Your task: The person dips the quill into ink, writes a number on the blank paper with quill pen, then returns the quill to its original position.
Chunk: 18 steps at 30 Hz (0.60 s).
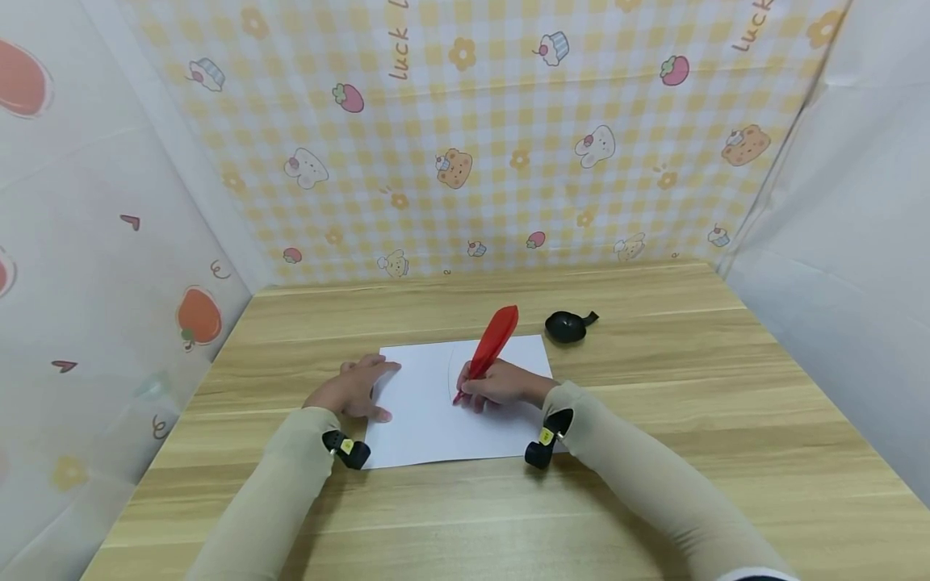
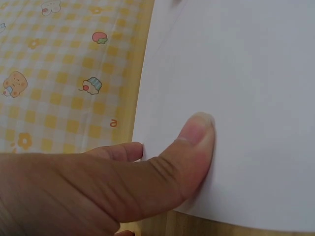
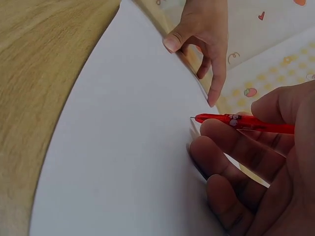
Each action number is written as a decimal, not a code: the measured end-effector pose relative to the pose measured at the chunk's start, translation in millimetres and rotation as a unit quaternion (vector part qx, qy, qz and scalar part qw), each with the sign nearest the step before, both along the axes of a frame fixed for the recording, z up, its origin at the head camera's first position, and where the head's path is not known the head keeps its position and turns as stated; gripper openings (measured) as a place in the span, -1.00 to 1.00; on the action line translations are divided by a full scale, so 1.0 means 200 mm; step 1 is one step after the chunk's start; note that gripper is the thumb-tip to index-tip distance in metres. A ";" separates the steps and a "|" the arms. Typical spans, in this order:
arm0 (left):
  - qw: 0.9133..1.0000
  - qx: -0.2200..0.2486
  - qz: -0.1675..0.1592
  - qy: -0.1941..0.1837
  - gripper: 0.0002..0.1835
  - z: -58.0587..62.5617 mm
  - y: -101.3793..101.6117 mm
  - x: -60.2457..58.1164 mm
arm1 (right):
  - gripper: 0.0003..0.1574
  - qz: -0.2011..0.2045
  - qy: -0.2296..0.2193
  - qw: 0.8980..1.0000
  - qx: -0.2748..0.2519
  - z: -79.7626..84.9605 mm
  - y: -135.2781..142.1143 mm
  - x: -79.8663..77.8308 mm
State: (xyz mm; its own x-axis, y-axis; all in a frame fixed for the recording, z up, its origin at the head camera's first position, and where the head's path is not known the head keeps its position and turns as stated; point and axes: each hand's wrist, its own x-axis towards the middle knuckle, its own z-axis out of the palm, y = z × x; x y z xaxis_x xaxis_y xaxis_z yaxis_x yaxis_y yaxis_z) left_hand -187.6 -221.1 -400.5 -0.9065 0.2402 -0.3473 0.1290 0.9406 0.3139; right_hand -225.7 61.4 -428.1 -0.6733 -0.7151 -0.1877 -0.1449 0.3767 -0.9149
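Tabletop: pale grained wood.
White rectangular paper: on it, one thin curved line done (what remains, can't tell).
Red feather-topped pen: tip by the line's near end.
Right hand: fingers curled, pinching pen.
Left hand: spread, touching paper's left edge.

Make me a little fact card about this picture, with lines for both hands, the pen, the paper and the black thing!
Left hand: rests at the left edge of the white paper
Right hand: grips the red pen
Pen: feather-like top, tip by the thin curved line
Paper: on the wooden table
Black object: near the paper's far right corner
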 end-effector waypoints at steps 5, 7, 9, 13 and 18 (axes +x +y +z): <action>1.000 0.001 -0.001 0.000 -0.09 0.00 0.00 0.00 | -0.84 0.011 0.000 1.000 0.006 -0.01 0.01 0.01; 1.000 0.001 -0.001 -0.001 -0.09 0.00 0.00 0.00 | -0.85 0.013 0.000 1.000 0.011 -0.01 0.01 0.01; 1.000 0.000 -0.001 0.000 -0.09 0.00 0.00 0.00 | -0.85 0.016 0.000 1.000 0.011 -0.01 0.02 0.01; 1.000 0.002 -0.002 -0.001 -0.09 0.00 0.00 0.00 | -0.86 0.023 -0.001 1.000 0.012 -0.01 0.03 0.02; 1.000 0.004 0.003 -0.011 -0.07 0.00 0.00 0.00 | -0.87 0.027 -0.005 0.999 0.020 0.00 0.04 0.04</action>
State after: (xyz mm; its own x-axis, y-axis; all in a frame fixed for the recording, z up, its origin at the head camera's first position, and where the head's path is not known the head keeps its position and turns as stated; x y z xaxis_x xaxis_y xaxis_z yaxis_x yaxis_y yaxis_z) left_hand -188.5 -220.2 -400.3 -0.8996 0.2383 -0.3659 0.1171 0.9389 0.3235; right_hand -218.2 68.4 -427.7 -0.6325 -0.7418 -0.2229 -0.1568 0.4044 -0.9011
